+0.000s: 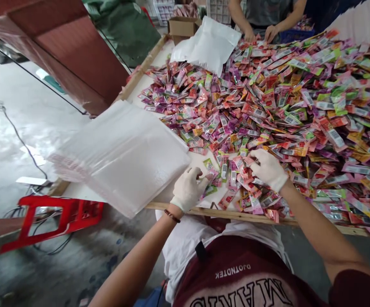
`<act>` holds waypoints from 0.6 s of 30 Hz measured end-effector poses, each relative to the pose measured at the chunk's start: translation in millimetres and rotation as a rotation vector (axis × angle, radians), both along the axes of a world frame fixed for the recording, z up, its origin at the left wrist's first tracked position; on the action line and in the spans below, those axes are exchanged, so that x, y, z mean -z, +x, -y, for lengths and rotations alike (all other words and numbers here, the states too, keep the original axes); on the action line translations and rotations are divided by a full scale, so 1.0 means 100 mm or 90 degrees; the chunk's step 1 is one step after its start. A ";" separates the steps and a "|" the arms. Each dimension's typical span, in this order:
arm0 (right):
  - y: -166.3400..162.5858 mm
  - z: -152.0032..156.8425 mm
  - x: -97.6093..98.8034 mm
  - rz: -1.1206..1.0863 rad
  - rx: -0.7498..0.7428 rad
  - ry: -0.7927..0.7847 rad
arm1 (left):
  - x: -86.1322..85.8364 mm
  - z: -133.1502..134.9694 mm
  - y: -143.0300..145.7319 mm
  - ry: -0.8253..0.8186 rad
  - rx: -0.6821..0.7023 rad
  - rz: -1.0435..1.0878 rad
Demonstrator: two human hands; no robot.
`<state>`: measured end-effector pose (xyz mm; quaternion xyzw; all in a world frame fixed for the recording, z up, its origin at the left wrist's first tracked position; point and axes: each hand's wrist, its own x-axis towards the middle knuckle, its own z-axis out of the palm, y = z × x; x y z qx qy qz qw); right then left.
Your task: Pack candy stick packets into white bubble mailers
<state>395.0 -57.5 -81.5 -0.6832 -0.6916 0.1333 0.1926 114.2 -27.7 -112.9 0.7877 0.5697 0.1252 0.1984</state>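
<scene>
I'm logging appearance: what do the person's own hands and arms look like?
The left hand and right hand wear white gloves. A dark beaded bracelet circles the left wrist. The forearms are uncovered; a maroon sleeve shows on the right arm.

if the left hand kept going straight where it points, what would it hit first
Most likely the small green-and-pink candy packets lying loose just beyond the fingertips of the gloved left hand; depth is unclear, so it may already touch one.
</scene>
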 end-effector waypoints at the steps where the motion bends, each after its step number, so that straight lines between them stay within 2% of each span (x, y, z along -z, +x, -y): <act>1: -0.05 -0.09 0.04 0.061 0.025 -0.039 | -0.02 -0.02 0.05 -0.045 -0.004 -0.048; 3: -0.18 -0.22 0.16 0.176 0.052 -0.121 | -0.02 -0.03 0.12 -0.105 0.015 -0.120; 5: -0.28 -0.26 0.28 0.241 0.043 -0.157 | 0.03 -0.01 0.12 -0.117 0.040 -0.136; 7: -0.29 -0.23 0.37 0.212 0.010 -0.143 | 0.09 0.02 0.05 -0.089 0.058 -0.109; 9: -0.19 -0.15 0.38 0.093 -0.008 -0.104 | 0.12 0.05 -0.06 -0.046 0.071 -0.048; 12: 0.05 -0.05 0.26 -0.127 0.016 -0.050 | 0.09 0.01 -0.15 0.005 0.087 0.090; 14: 0.19 -0.04 0.12 -0.202 0.050 -0.030 | 0.04 -0.09 -0.09 0.021 0.095 0.167; 16: 0.24 -0.08 0.00 -0.176 0.079 -0.025 | -0.01 -0.21 0.08 0.014 0.096 0.185; 18: 0.23 -0.13 -0.06 -0.069 0.096 -0.056 | -0.04 -0.35 0.31 -0.022 0.084 0.139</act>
